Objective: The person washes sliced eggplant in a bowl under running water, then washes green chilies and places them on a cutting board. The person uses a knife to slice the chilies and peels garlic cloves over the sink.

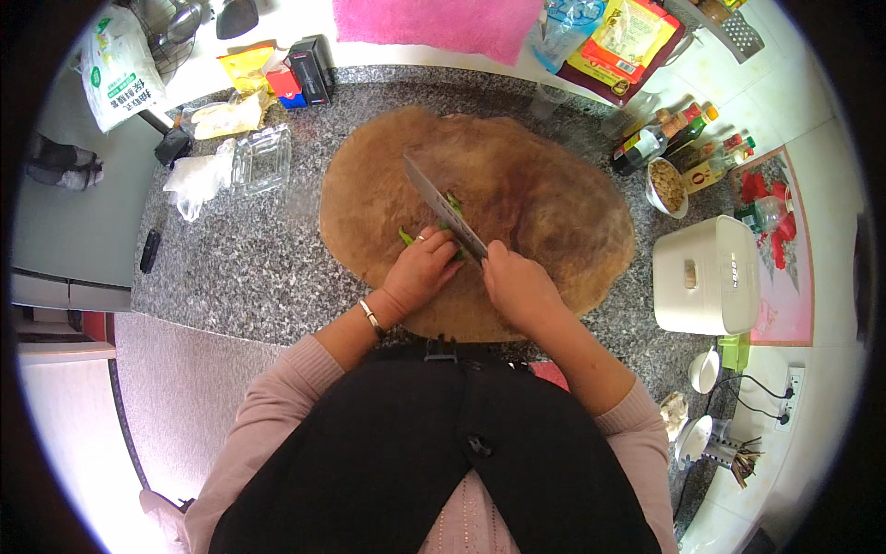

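Note:
A large oval wooden cutting board (567, 208) lies on the speckled stone counter before me. My right hand (516, 284) grips the handle of a kitchen knife (443, 208), whose broad steel blade points up and to the left across the board. Beside the blade, my left hand (426, 266) presses down on a green vegetable (406, 236), perhaps a pepper, most of it hidden under my fingers. More green pieces (454, 202) show on the far side of the blade. A ring and a bracelet are on my left hand and wrist.
A white rice cooker (702, 277) stands at the right, with a bowl of brown food (667, 187) and several sauce bottles (640, 149) behind it. A glass dish (261, 161) and plastic bags (201, 176) lie at the left. Small boxes (310, 73) stand at the counter's back.

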The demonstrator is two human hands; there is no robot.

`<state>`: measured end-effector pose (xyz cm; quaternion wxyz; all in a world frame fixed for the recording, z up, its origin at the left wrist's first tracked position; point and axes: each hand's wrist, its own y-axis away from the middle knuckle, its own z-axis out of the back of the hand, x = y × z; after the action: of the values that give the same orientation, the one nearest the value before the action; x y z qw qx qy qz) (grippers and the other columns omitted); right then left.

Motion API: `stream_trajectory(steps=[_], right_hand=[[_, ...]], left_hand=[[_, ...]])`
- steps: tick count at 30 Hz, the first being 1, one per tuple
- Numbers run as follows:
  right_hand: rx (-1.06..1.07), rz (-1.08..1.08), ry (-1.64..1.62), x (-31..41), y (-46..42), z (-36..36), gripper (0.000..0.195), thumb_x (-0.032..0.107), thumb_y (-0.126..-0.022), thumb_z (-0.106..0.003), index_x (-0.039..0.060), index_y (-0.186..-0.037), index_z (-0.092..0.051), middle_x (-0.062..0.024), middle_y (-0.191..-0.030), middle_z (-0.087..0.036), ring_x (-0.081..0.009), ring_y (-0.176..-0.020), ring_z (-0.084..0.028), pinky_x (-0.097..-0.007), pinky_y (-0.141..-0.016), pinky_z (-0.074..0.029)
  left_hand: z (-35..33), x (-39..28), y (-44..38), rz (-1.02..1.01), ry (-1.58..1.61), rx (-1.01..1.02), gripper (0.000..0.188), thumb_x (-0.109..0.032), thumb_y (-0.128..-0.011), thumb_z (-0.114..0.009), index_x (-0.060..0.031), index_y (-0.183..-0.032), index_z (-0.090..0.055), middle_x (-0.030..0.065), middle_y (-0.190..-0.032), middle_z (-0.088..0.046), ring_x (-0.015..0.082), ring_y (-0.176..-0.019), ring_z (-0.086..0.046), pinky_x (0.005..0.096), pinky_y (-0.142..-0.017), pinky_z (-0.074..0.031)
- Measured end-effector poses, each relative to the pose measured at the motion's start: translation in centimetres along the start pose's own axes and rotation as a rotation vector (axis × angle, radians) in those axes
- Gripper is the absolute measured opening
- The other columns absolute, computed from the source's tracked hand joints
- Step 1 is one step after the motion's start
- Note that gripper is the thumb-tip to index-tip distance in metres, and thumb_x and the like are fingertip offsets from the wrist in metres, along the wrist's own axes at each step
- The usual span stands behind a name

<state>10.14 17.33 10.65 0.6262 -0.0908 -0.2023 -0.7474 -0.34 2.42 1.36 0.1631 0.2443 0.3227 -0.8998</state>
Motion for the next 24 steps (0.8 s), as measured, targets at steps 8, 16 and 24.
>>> stream_trajectory(steps=[8,16,24], right_hand=[[-0.057,-0.03,-0.03,0.7,-3.3,-2.4,0.013,0.012,-0.091,-0.044,-0.0011,-0.092,-0.044,-0.0278,-0.081,-0.062,-0.0448,-0.078,-0.061,-0.051,-0.068,-0.049],[-0.067,-0.091,-0.164,-0.6,-3.9,-1.2,0.022,0.02,-0.096,-0.042,-0.0015,-0.094,-0.044,-0.0276,-0.085,-0.061,-0.0464,-0.086,-0.059,-0.0537,-0.072,-0.046],[-0.033,0.012,-0.107,-1.0,0.2,0.0,0.019,0.018,-0.093,-0.048,0.0001,-0.09,-0.041,-0.0274,-0.074,-0.058,-0.0474,-0.075,-0.057,-0.053,-0.065,-0.045]], left_hand=[[0.1,-0.2,0.0,-0.035,0.012,0.034,0.02,-0.006,-0.075,-0.068,-0.0006,-0.089,-0.056,0.0152,-0.101,-0.056,0.0347,-0.091,-0.053,0.0413,-0.079,-0.047],[0.0,0.0,-0.1,-0.052,0.027,0.012,0.018,-0.003,-0.074,-0.068,-0.0014,-0.088,-0.057,0.0132,-0.098,-0.057,0.0335,-0.091,-0.055,0.04,-0.078,-0.048],[0.1,0.2,0.1,-0.022,-0.017,0.049,0.016,-0.009,-0.076,-0.067,-0.004,-0.086,-0.055,0.0116,-0.099,-0.056,0.0309,-0.093,-0.054,0.0387,-0.079,-0.048]])
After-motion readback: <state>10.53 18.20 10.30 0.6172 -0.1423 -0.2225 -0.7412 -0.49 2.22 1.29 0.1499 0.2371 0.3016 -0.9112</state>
